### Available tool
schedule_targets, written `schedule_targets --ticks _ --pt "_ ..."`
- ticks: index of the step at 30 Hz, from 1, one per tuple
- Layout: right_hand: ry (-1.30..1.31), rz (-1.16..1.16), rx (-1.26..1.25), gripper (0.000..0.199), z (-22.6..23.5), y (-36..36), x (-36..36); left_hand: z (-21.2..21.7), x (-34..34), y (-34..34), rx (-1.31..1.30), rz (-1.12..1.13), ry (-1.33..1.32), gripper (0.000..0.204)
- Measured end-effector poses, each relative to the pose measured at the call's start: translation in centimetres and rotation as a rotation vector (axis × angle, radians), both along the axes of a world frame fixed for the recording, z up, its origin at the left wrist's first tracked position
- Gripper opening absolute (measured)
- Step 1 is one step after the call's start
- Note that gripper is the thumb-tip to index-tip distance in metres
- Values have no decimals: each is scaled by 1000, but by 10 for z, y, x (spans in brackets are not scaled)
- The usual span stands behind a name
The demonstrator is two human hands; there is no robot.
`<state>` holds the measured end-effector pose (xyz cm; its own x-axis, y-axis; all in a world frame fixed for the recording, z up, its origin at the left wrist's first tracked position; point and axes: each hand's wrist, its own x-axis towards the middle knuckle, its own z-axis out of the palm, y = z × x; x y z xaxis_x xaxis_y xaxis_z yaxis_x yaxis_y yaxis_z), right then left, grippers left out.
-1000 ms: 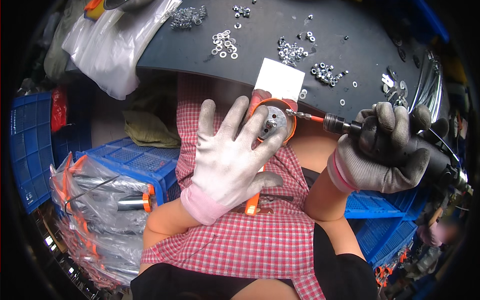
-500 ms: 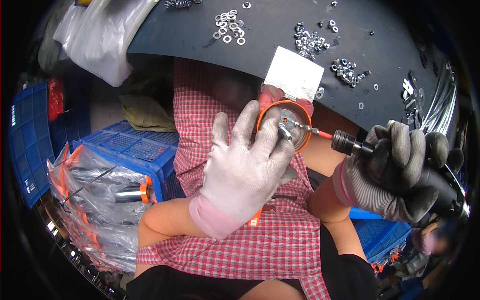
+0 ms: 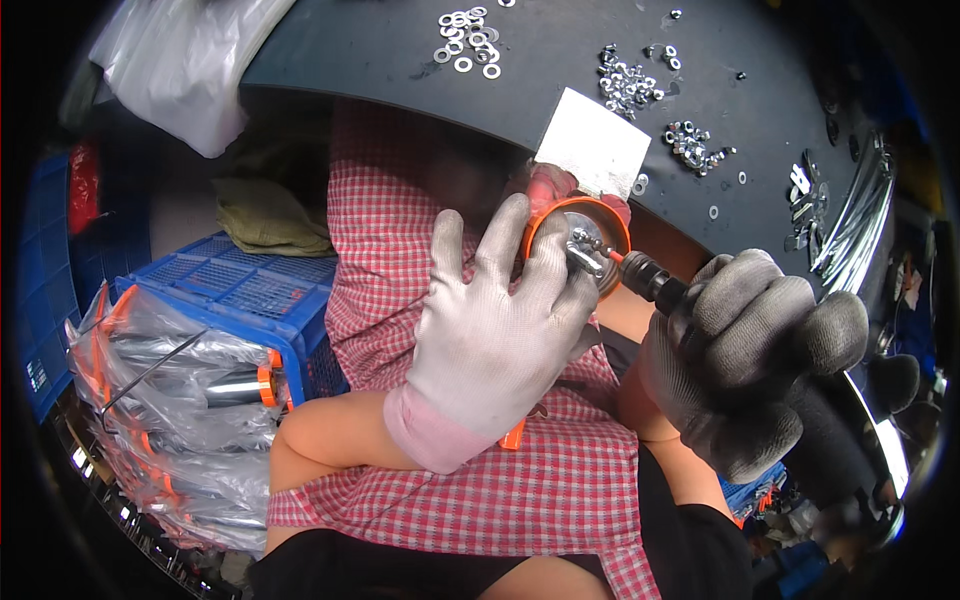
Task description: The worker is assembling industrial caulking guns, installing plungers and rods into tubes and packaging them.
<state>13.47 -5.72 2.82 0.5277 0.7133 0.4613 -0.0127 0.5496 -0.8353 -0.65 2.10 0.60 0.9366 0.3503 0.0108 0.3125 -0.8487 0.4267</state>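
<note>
Orange-rimmed part (image 3: 580, 240) held beside dark table edge (image 3: 420, 90).

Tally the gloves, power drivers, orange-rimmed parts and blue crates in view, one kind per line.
Gloved hands: 2, left hand and right hand
Power driver: 1
Orange-rimmed round part: 1
Blue crate: 1
Total: 5

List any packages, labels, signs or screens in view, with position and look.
Clear plastic bag: lower left, in a blue crate, holding shiny metal parts with orange bands.
White plastic bag: top left, crumpled, at the table edge.
White blank card: on the dark table, rectangular.
No signs or screens.
</note>
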Motion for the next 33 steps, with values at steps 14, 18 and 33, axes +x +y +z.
schedule_targets --ticks 14,18,33 --pt "-50 39 -14 51 -6 -8 11 -6 0 7 14 -49 -70 46" --pt "-30 62 17 52 -1 1 6 -5 0 4 43 -8 -72 43" --pt "-318 112 19 62 -5 5 15 -7 -1 0 81 22 -56 40"
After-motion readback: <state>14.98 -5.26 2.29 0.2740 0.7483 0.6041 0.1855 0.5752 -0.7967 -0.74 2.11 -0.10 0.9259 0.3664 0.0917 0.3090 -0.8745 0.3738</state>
